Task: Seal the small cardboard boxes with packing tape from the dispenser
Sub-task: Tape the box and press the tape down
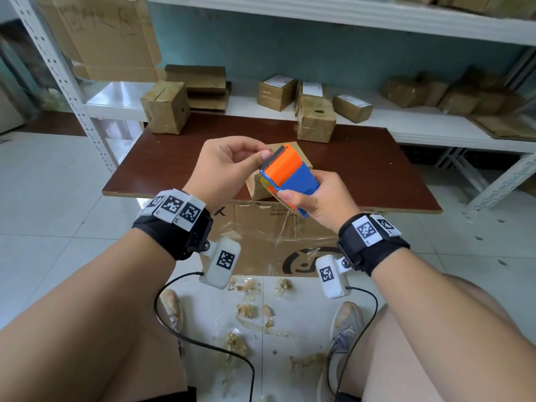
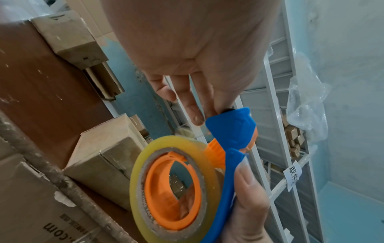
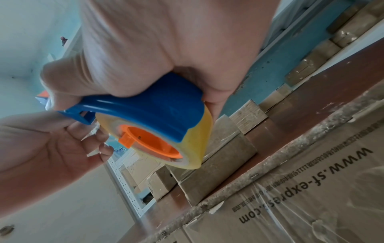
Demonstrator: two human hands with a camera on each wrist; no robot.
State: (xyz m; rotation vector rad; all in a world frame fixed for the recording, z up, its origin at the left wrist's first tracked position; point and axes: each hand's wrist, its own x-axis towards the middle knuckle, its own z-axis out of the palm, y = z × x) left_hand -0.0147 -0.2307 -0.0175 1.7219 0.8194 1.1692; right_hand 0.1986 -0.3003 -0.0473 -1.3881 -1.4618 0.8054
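A blue and orange tape dispenser (image 1: 290, 172) with a yellowish roll of clear tape (image 2: 174, 180) is held in the air above the table's front edge. My right hand (image 1: 316, 198) grips its blue body (image 3: 155, 111), thumb on the side. My left hand (image 1: 232, 163) pinches at the dispenser's toothed front edge with thumb and forefinger. I cannot make out the clear tape end itself. A small cardboard box (image 1: 256, 185) sits on the brown table (image 1: 362, 175) right below the dispenser, mostly hidden by it, and shows beside the roll (image 2: 104, 156).
Two more small boxes (image 1: 165, 111) (image 1: 316, 120) stand at the table's back edge. Several boxes lie on the white shelf (image 1: 275, 91) behind. A big printed carton (image 1: 261, 245) sits under the table front. Tape scraps (image 1: 246, 309) litter the tiled floor between my feet.
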